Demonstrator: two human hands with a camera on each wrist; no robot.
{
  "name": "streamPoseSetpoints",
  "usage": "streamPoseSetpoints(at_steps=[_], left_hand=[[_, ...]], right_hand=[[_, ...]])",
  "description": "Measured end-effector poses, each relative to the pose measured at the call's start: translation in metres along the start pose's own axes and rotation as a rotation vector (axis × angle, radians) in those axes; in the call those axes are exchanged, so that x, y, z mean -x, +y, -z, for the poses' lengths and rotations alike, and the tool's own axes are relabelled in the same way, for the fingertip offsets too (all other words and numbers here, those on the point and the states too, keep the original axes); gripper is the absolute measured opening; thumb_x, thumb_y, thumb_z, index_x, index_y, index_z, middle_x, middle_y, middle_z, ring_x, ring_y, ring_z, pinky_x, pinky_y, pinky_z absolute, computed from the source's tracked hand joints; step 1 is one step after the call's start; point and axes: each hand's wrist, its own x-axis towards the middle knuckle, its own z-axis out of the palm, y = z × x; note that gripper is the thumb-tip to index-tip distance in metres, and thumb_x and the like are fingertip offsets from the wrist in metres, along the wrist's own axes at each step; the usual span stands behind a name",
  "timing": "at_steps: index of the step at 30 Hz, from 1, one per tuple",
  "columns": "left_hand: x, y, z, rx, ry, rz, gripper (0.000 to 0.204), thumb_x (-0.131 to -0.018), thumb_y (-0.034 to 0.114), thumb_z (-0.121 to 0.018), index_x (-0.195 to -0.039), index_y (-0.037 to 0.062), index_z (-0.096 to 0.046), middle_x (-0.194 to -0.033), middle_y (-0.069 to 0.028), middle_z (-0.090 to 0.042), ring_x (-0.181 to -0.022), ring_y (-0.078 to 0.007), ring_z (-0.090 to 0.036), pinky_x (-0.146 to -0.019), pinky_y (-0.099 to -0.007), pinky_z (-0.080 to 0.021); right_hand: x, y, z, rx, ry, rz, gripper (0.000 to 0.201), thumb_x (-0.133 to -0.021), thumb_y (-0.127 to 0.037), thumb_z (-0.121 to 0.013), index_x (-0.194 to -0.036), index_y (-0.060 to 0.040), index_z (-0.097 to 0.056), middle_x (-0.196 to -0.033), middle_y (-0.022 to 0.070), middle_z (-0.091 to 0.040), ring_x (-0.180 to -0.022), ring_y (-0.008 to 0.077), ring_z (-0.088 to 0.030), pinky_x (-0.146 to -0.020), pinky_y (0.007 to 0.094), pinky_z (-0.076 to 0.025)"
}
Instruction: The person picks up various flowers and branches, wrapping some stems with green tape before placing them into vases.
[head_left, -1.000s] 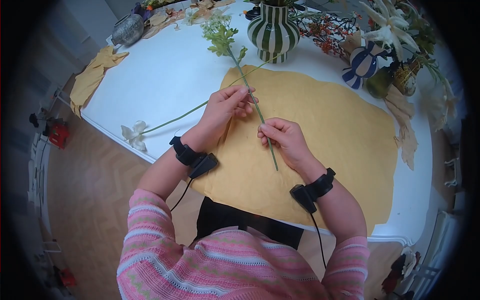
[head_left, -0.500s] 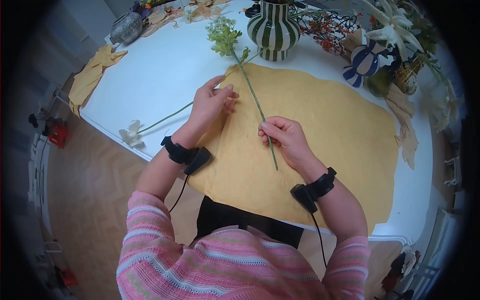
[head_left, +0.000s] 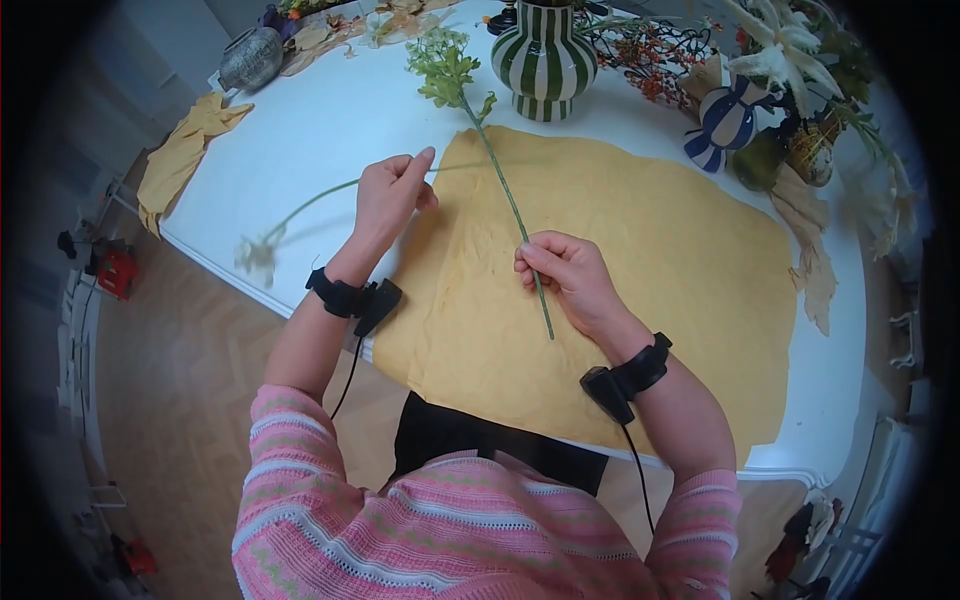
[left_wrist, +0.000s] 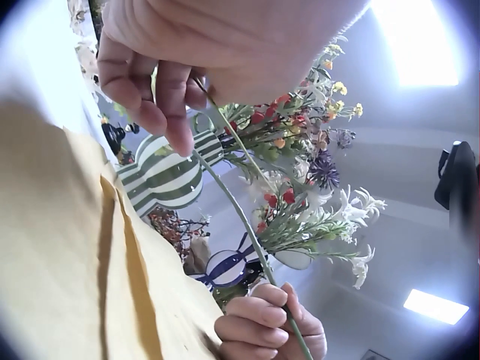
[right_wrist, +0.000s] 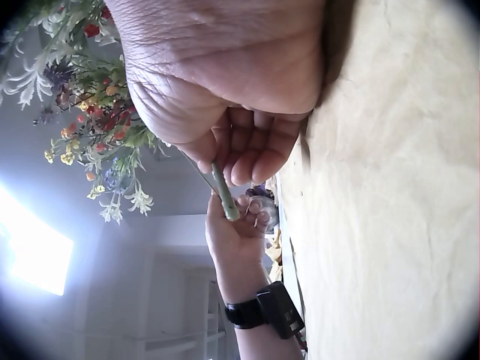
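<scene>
The right hand (head_left: 572, 275) pinches the lower part of a green stem (head_left: 506, 187) topped with pale green blossoms and leaves (head_left: 443, 70); the stem's cut end sticks out below the fingers. To its left, the left hand (head_left: 392, 195) pinches a thinner stem (head_left: 325, 194) between thumb and fingers. That stem carries a white flower (head_left: 257, 256), blurred, over the table's left part. In the left wrist view the thin stem (left_wrist: 234, 135) runs out from the left hand (left_wrist: 172, 82). The two hands are apart above a yellow-brown sheet (head_left: 660, 290).
A green-and-white striped vase (head_left: 544, 65) stands at the back of the white table (head_left: 270, 150). At the right are a blue-striped vase (head_left: 728, 125), a green pear-shaped object (head_left: 759, 163) and flowers. A silver vase (head_left: 252, 60) and crumpled paper (head_left: 182, 160) lie left.
My left hand has moved left, away from the green stem, and the thin stem with the white flower has shifted left with it. The right hand has stayed almost still.
</scene>
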Motion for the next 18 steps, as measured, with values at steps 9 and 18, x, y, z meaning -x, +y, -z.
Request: streamPoseSetpoints(at_steps=[9,18], left_hand=[[-0.003,0.002,0.001,-0.355,-0.064,-0.034,0.046,-0.088,0.035,-0.060,-0.056,0.0024,-0.058,-0.049,-0.0042,-0.056,-0.046,-0.0106,-0.053,-0.052,-0.0277,-0.043],[0.003,-0.002,0.008,-0.525,-0.182,-0.036,0.037,-0.087,0.036,-0.063,-0.097,0.0007,-0.067,-0.058,-0.0056,-0.061,-0.052,-0.0115,-0.056,-0.054,-0.0277,-0.045]], right_hand=[[0.000,0.000,-0.001,0.000,0.007,0.002,0.017,-0.093,-0.018,-0.060,-0.091,-0.0018,-0.064,-0.084,0.0014,-0.063,-0.074,0.0084,-0.057,-0.071,0.0244,-0.048],[0.001,0.000,-0.001,0.012,0.002,-0.019,0.017,-0.092,-0.019,-0.062,-0.091,-0.0013,-0.065,-0.082,0.0013,-0.063,-0.072,0.0085,-0.056,-0.068,0.0233,-0.046]])
